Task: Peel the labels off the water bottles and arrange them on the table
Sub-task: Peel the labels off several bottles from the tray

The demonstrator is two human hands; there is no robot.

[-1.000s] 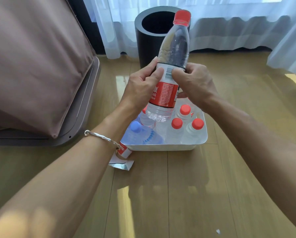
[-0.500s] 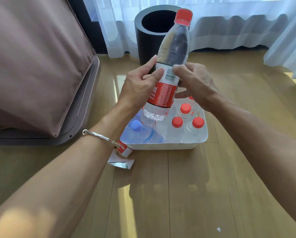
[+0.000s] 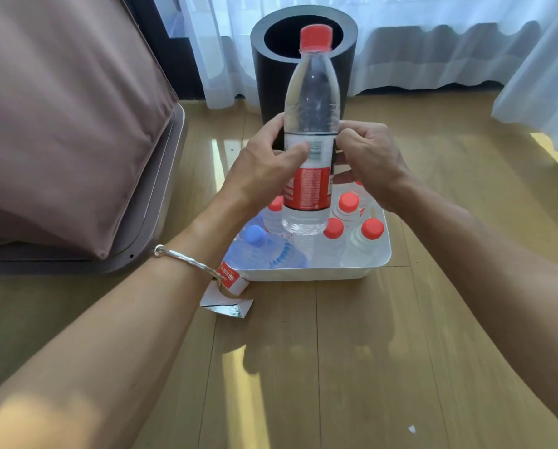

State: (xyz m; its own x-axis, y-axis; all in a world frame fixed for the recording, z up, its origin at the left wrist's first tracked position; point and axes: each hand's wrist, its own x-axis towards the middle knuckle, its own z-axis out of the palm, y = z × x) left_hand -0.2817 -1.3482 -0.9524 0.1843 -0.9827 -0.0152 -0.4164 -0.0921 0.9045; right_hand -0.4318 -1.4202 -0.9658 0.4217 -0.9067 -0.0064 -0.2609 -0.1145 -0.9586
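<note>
Gripping the upright bottle (image 3: 311, 102) at its label (image 3: 310, 186), left hand (image 3: 264, 170) (thumb across) and right hand (image 3: 368, 157) curl round it.

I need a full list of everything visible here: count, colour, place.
held bottle: 1, clear, red cap, red-white label, upright above the tray
red-capped bottles: at least 4, clear, standing in the tray
blue-capped bottle: 1, bluish, tilted, tray's near-left part
tray: 1, white, on the wooden surface
peeled labels: 2, red-white and silvery, beside tray's near-left corner
bin: 1, black, behind the tray
curtain: white, at the back
brown cover: 1, far left
bracelet: 1, silver, left wrist
left hand: grips held bottle
right hand: holds it at the label
</note>
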